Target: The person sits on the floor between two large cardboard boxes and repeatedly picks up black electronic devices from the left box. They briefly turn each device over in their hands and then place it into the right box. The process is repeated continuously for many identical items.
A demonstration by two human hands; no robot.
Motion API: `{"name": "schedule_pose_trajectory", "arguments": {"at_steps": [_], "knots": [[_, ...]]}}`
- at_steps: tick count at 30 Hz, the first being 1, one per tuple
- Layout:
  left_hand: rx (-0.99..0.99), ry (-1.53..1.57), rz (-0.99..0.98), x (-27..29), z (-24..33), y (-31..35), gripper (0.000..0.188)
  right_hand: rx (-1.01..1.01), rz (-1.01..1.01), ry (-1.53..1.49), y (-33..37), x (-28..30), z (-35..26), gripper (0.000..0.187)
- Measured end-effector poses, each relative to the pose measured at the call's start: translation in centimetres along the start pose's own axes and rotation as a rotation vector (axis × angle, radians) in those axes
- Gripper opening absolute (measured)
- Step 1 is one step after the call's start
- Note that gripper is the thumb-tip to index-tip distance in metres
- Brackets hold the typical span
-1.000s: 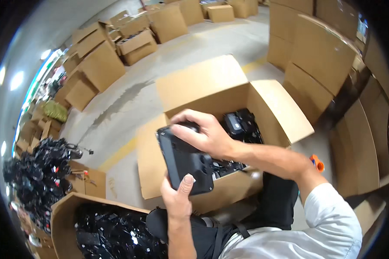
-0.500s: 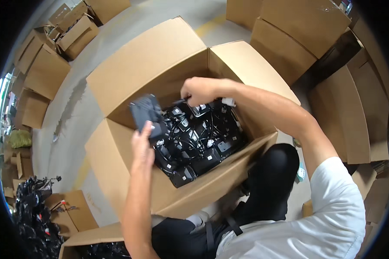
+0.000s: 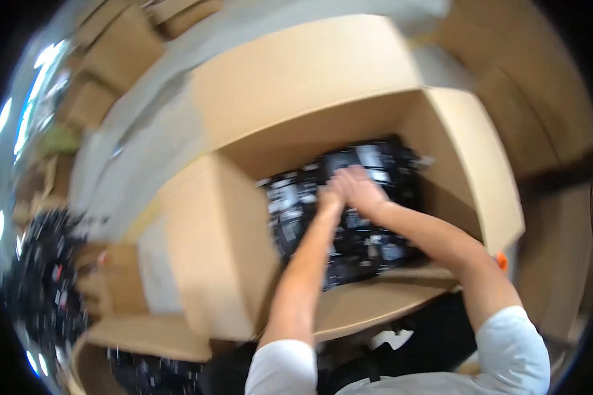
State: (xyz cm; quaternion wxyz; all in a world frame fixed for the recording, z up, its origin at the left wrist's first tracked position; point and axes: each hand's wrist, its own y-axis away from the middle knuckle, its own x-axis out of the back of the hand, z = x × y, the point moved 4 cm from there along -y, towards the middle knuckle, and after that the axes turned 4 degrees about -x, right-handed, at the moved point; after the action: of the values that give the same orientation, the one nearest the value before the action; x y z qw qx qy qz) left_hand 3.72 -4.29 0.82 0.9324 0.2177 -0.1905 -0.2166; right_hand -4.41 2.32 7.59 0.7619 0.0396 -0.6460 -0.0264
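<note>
Both arms reach into a large open cardboard box (image 3: 313, 118) holding many black electronic devices with cables (image 3: 382, 247), smeared by motion. My right hand (image 3: 362, 189) lies over the pile near its middle, its fingers stretched forward and close together. Right beside it is my left hand (image 3: 331, 196), touching or nearly touching it; its fingers are too blurred to read. A dark, flat device (image 3: 341, 160) is just beyond my fingertips. Whether either hand presses on it or only hovers over it, I cannot tell.
At the lower left, another cardboard box (image 3: 145, 336) holds more black items. A heap of black cabled parts (image 3: 43, 276) stands at the left. Brown cartons (image 3: 520, 85) line the right side, and more cartons (image 3: 122, 46) are at the upper left.
My left hand has moved from the box's left side to the middle of the pile with the dark device it carried. My right hand has come beside it, fingers straightened. The view has shifted.
</note>
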Motion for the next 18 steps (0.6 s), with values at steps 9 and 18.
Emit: {"name": "schedule_pose_trajectory", "arguments": {"at_steps": [9,18], "knots": [[-0.859,-0.505,-0.276,25.8,19.5,24.7,0.032,0.267,-0.168,-0.192,3.2,4.7,-1.7,0.067],[-0.031,-0.822,1.376,63.0,-8.2,53.9,0.073,0.128,-0.212,-0.544,12.3,15.3,2.7,0.05]]}}
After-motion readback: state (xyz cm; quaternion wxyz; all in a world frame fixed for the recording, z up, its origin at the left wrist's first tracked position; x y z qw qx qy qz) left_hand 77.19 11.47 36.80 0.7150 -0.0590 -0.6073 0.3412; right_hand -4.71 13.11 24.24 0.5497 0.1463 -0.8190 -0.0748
